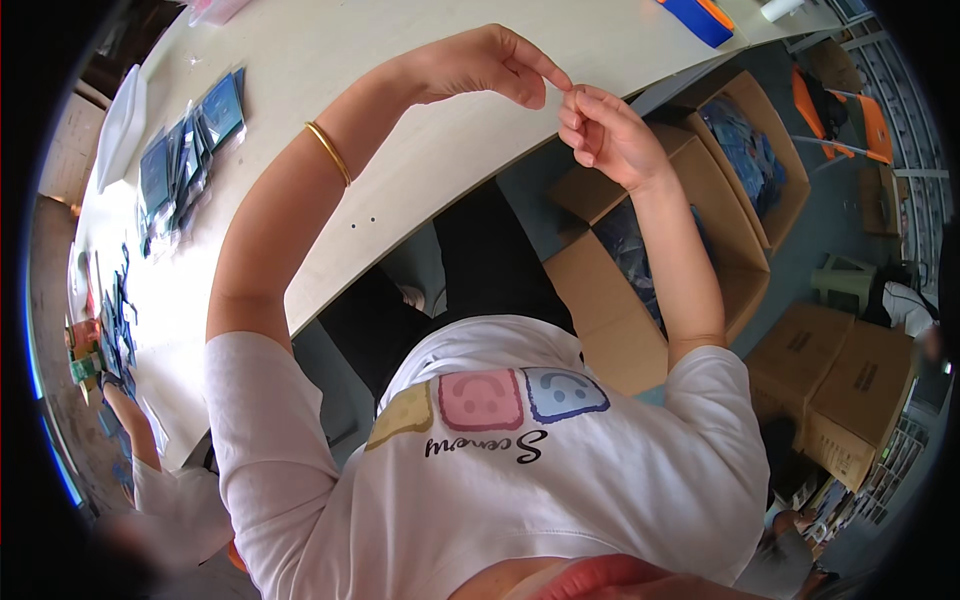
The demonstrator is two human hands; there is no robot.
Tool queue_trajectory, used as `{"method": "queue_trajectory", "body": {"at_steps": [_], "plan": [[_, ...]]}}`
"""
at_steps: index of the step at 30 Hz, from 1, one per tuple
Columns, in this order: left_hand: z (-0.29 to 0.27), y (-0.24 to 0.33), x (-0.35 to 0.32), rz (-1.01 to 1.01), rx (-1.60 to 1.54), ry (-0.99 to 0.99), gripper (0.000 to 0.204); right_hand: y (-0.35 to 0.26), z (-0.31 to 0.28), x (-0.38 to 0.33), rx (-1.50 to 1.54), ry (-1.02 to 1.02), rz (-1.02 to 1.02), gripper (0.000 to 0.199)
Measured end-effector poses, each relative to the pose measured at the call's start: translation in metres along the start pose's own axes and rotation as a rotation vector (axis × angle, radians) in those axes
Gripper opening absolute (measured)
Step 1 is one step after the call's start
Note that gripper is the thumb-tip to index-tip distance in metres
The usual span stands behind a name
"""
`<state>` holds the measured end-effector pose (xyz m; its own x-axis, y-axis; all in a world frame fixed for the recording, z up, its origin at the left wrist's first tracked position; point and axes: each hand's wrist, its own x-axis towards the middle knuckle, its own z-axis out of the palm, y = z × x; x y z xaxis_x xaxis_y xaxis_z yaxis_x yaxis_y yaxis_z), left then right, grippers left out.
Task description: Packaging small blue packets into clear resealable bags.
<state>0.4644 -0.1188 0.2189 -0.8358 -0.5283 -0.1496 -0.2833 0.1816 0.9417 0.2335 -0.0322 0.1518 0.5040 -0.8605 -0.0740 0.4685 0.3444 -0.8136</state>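
Above the front edge of the white table point(420, 170), my two hands meet at their fingertips. My left hand point(485, 68) has its index finger stretched out, thumb apart and the other fingers bent; nothing shows in its grasp. That index fingertip touches the tips of my right hand point(612, 130). The right fingers are curled in and pinched together; whether something small lies between them I cannot make out. A gold bangle point(328, 153) circles my left forearm. Left of that arm lies a pile of flat blue pieces in clear plastic sleeves point(185, 155).
Two open cardboard boxes point(715, 235) with blue plastic-wrapped items stand beside my right arm, below the table. A blue and orange object point(700, 20) rests at the far edge. A white tray point(122, 130) lies far left. Another person's arm point(135, 420) reaches over blue pieces at lower left.
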Motion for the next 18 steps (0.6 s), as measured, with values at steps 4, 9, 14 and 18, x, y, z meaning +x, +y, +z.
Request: {"method": "queue_trajectory", "body": {"at_steps": [4,9,14,18], "plan": [[0.001,0.003,0.002,-0.022,0.106,0.008,0.027,0.006,0.004,-0.001,0.019,-0.031,-0.005,0.024],[0.003,0.014,0.003,-0.117,0.19,0.027,0.022,0.025,0.022,-0.011,-0.425,0.688,-0.476,0.028],[0.006,0.021,0.008,-0.206,0.264,-0.03,0.029,0.034,0.031,-0.004,-0.863,0.656,-0.624,0.022],[0.001,0.015,0.01,-0.246,0.007,-0.115,0.03,0.032,0.036,-0.003,-0.574,0.617,-0.434,0.023]]}}
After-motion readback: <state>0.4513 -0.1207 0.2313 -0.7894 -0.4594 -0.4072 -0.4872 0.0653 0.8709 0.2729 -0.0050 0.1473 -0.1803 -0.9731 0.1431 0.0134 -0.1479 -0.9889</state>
